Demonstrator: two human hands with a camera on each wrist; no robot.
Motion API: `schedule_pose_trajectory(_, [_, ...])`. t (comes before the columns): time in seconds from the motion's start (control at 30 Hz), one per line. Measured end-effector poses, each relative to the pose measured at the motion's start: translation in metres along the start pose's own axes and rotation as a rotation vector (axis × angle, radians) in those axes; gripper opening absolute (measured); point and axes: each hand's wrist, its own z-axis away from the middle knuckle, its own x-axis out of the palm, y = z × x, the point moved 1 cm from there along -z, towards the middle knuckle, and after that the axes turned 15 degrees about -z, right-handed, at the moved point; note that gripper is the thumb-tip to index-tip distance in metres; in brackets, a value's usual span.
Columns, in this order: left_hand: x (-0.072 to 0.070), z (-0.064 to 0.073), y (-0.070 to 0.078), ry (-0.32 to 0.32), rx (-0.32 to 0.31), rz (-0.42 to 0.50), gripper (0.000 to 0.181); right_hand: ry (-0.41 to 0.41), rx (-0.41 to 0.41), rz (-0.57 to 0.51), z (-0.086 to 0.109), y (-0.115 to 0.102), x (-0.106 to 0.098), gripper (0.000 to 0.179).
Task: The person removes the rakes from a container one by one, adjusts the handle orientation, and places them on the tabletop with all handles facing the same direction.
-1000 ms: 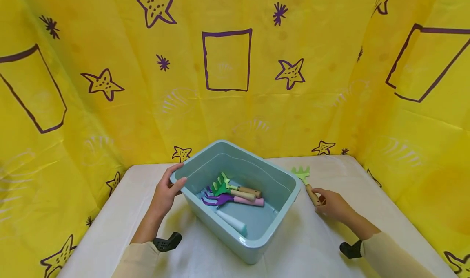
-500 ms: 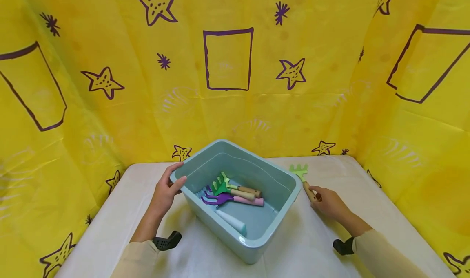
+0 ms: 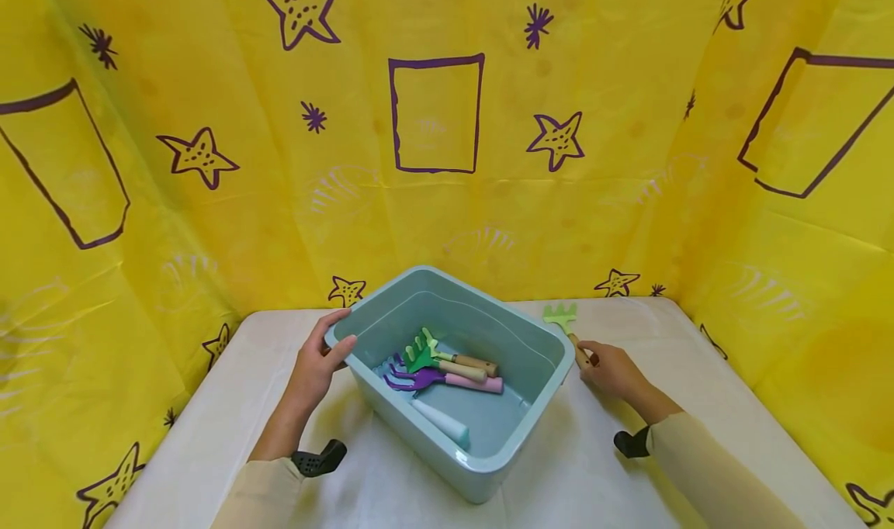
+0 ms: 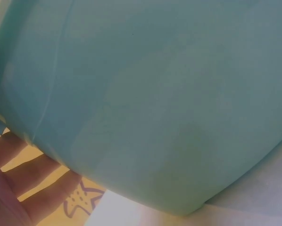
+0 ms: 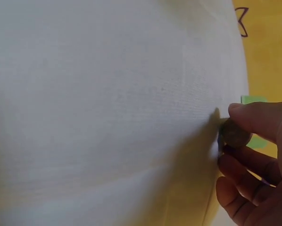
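Light-green rake (image 3: 562,319) at right of the blue-green tub (image 3: 419,447), just beyond its right corner, tines toward far side. Right hand (image 3: 613,370) pinches the wooden handle near its end, thumb opposite fingers. Whether rake rests on the tabletop (image 3: 573,451) or is raised: cannot tell. Left hand (image 3: 314,366) holds the tub's left corner, thumb over rim, fingers outside. Inside, overlapping: purple fork (image 3: 421,379), dark-green rake (image 3: 419,355), others.

Handling, judged by look: rake light and stiff, handle likely grippy, thin tines possibly bendable; best held mid-handle for balance. Tub smooth, perhaps slippery, walls slightly flexible; rim or corner gives surest hold.
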Motion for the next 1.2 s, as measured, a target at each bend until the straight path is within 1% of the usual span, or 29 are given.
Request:
schedule_pose_trajectory(0.27, [0.001, 0.000, 0.001, -0.001, 0.002, -0.003, 0.053, -0.012, 0.025, -0.006, -0.013, 0.002, 0.001, 0.056])
schedule_pose_trajectory(0.57, [0.003, 0.000, 0.000, 0.003, 0.008, 0.000, 0.052, -0.011, 0.012, 0.004, -0.016, -0.007, -0.002, 0.055])
schedule_pose_trajectory(0.67, [0.003, 0.000, 0.000, 0.005, 0.013, 0.006, 0.053, -0.003, 0.003, 0.020, -0.016, -0.011, -0.006, 0.056])
schedule_pose_trajectory(0.73, [0.003, 0.000, 0.000, 0.007, 0.012, 0.004, 0.052, 0.010, -0.018, 0.028, -0.016, -0.015, -0.010, 0.057])
schedule_pose_trajectory(0.83, [0.002, -0.001, -0.001, 0.005, 0.011, 0.002, 0.053, 0.037, -0.081, 0.042, -0.016, -0.021, -0.019, 0.056])
schedule_pose_trajectory(0.97, [0.001, -0.001, -0.001, 0.006, 0.006, -0.003, 0.052, 0.054, -0.144, 0.047, -0.017, -0.034, -0.034, 0.055])
schedule_pose_trajectory(1.2, [-0.001, 0.001, 0.000, 0.002, 0.004, 0.003, 0.052, 0.070, -0.161, 0.010, -0.021, -0.069, -0.060, 0.055])
